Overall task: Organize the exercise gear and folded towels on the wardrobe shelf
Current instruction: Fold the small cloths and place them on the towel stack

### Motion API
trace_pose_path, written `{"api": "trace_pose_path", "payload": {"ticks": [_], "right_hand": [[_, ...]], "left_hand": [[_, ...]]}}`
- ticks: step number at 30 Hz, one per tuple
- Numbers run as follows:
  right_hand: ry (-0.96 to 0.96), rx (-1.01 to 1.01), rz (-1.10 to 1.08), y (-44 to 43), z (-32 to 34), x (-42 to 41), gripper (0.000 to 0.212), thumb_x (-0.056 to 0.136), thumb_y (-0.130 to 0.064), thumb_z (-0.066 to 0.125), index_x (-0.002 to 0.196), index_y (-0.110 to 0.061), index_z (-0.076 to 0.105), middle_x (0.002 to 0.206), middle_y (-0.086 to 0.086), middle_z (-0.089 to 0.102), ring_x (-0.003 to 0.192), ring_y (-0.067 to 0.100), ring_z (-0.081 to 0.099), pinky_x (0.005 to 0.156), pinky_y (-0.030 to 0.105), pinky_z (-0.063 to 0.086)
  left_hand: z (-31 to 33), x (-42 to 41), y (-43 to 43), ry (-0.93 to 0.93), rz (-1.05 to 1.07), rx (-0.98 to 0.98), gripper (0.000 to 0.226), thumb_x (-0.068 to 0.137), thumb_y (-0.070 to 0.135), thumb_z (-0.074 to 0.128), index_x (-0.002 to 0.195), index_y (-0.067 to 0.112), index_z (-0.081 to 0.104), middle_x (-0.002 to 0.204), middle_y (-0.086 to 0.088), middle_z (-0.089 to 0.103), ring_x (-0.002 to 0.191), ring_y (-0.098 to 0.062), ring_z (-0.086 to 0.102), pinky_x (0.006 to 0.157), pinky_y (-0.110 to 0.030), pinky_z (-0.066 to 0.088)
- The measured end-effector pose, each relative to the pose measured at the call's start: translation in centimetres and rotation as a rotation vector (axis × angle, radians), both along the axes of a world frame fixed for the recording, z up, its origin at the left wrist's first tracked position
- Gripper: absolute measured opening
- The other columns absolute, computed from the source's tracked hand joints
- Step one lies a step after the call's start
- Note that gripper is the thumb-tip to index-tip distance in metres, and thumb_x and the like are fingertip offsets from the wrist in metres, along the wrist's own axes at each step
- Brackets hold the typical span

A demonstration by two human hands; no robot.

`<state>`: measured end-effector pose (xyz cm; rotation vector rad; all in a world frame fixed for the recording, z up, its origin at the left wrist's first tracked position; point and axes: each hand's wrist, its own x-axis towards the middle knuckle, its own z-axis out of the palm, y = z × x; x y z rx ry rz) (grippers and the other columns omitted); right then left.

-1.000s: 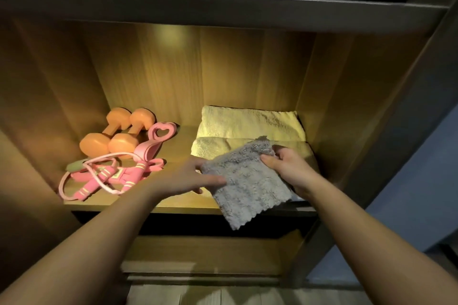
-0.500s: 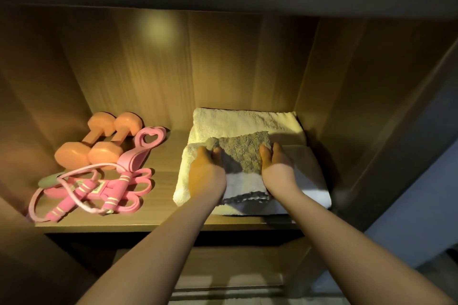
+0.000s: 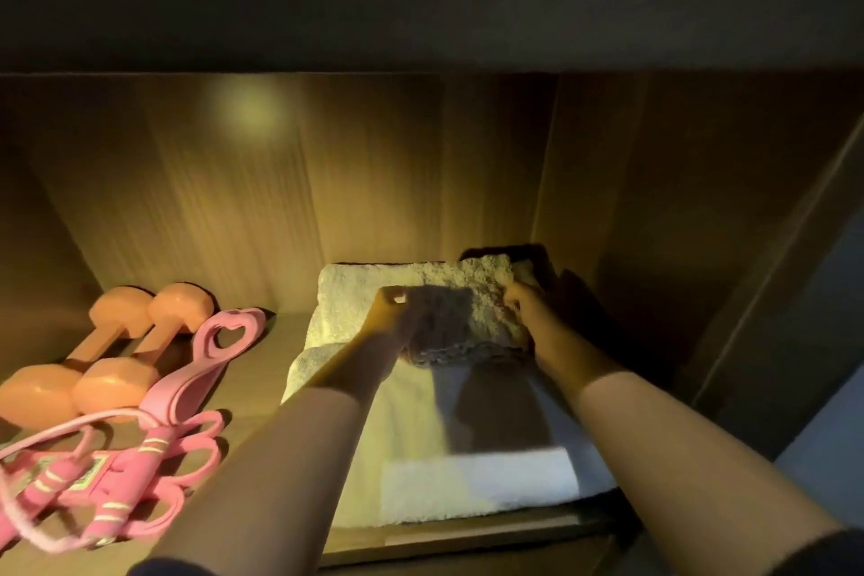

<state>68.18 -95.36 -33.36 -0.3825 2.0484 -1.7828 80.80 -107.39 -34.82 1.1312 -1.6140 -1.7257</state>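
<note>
Shelf (image 3: 255,388), left: two orange dumbbells (image 3: 117,384) side by side, pink jump rope (image 3: 150,449) in front. Left hand (image 3: 388,318) grips the left edge of the folded grey towel (image 3: 467,327), which is nubbly, half shadowed and lies atop the cream towel (image 3: 346,295) towards the back. Right hand (image 3: 526,313) grips its right edge.

Motion smears both hands, so whether the left hand (image 3: 390,313) and the right hand (image 3: 526,313) pinch the grey cloth (image 3: 460,327) or only lie on it cannot be told. The right fingertips are lost in shadow near the back right corner of the shelf (image 3: 262,393). The left forearm (image 3: 280,458) covers the white towel's (image 3: 467,477) front left corner and part of the shelf's front edge, while the nearer dumbbell (image 3: 42,393) and the pink skipping rope (image 3: 51,482) run off the picture's left edge.
</note>
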Motion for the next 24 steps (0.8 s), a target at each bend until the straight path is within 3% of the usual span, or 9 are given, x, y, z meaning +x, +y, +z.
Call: {"api": "trace_pose_path", "payload": {"ticks": [2, 6, 8, 10, 14, 15, 20, 22, 24], "right_hand": [[0.086, 0.089, 0.03, -0.7, -0.2, -1.0, 0.024, 0.091, -0.016, 0.064, 0.113, -0.007, 0.064, 0.112, 0.008, 0.059, 0.094, 0.026, 0.056, 0.072, 0.027, 0.039], [0.159, 0.145, 0.164, -2.5, -1.1, -2.6, 0.044, 0.095, -0.017, 0.061, 0.138, -0.011, 0.051, 0.134, 0.013, 0.055, 0.113, 0.027, 0.054, 0.082, 0.027, 0.039], [0.221, 0.134, 0.146, -3.1, -1.6, -2.9, 0.05, 0.095, -0.019, 0.063, 0.142, -0.012, 0.048, 0.141, 0.011, 0.051, 0.125, 0.029, 0.05, 0.093, 0.03, 0.041], [0.266, 0.118, 0.137, -4.2, -2.0, -3.2, 0.049, 0.095, -0.021, 0.064, 0.141, -0.013, 0.05, 0.143, 0.011, 0.05, 0.127, 0.029, 0.05, 0.096, 0.032, 0.042], [0.268, 0.061, 0.158, -7.1, -2.2, -2.8, 0.042, 0.096, -0.019, 0.061, 0.138, -0.015, 0.055, 0.135, 0.013, 0.057, 0.108, 0.025, 0.059, 0.076, 0.016, 0.048], [0.268, 0.039, 0.153, -7.6, -2.3, -2.6, 0.041, 0.097, -0.017, 0.061, 0.137, -0.014, 0.056, 0.134, 0.014, 0.058, 0.11, 0.026, 0.059, 0.078, 0.019, 0.049], [0.346, 0.07, 0.121, -8.7, -3.3, -2.2, 0.041, 0.096, -0.012, 0.06, 0.137, -0.008, 0.056, 0.133, 0.018, 0.059, 0.12, 0.032, 0.057, 0.096, 0.036, 0.049], [0.457, 0.187, 0.122, -8.5, -3.7, -2.1, 0.047, 0.096, -0.015, 0.06, 0.142, -0.011, 0.049, 0.138, 0.016, 0.055, 0.123, 0.031, 0.054, 0.1, 0.04, 0.048], [0.754, 0.344, 0.081, -8.3, -3.8, -1.8, 0.051, 0.097, -0.019, 0.057, 0.146, -0.015, 0.043, 0.145, 0.012, 0.046, 0.13, 0.03, 0.046, 0.105, 0.041, 0.043]], "left_hand": [[-0.5, -0.9, -0.9, -0.026, 0.077, -0.124, 0.037, 0.097, 0.027, 0.059, 0.129, 0.014, 0.047, 0.113, -0.013, 0.061, 0.098, -0.027, 0.061, 0.062, -0.028, 0.049], [-1.0, -2.7, -2.3, -0.047, 0.175, -0.384, 0.016, 0.096, 0.028, 0.059, 0.103, 0.017, 0.05, 0.098, -0.01, 0.065, 0.078, -0.022, 0.063, 0.059, -0.029, 0.049], [-1.1, -2.9, -3.0, -0.121, 0.192, -0.518, 0.004, 0.096, 0.015, 0.055, 0.095, 0.018, 0.052, 0.09, -0.005, 0.062, 0.071, -0.015, 0.055, 0.05, -0.018, 0.037], [-0.8, -2.8, -3.6, -0.137, 0.209, -0.587, 0.016, 0.092, 0.003, 0.05, 0.097, 0.017, 0.058, 0.089, -0.005, 0.061, 0.077, -0.019, 0.055, 0.051, -0.017, 0.036], [-0.2, -1.8, -4.0, -0.091, 0.333, -0.677, 0.018, 0.093, 0.003, 0.055, 0.105, 0.007, 0.068, 0.081, 0.002, 0.057, 0.074, -0.016, 0.054, 0.051, -0.006, 0.034], [-0.2, -1.5, -4.0, -0.078, 0.346, -0.697, 0.018, 0.093, 0.005, 0.058, 0.105, 0.008, 0.069, 0.08, 0.004, 0.058, 0.074, -0.015, 0.056, 0.054, -0.007, 0.035], [-1.7, -0.9, -3.9, -0.119, 0.239, -0.647, 0.027, 0.094, 0.007, 0.057, 0.118, 0.008, 0.07, 0.111, -0.013, 0.07, 0.102, -0.027, 0.064, 0.083, -0.028, 0.047], [-1.7, -0.5, -4.1, -0.31, 0.19, -0.821, 0.027, 0.094, 0.01, 0.054, 0.117, 0.01, 0.069, 0.115, -0.018, 0.064, 0.103, -0.032, 0.062, 0.081, -0.03, 0.047], [-1.6, -0.1, -4.0, -0.542, 0.152, -1.088, 0.035, 0.094, 0.018, 0.05, 0.128, 0.016, 0.058, 0.136, -0.015, 0.049, 0.118, -0.032, 0.051, 0.09, -0.036, 0.045]]}}
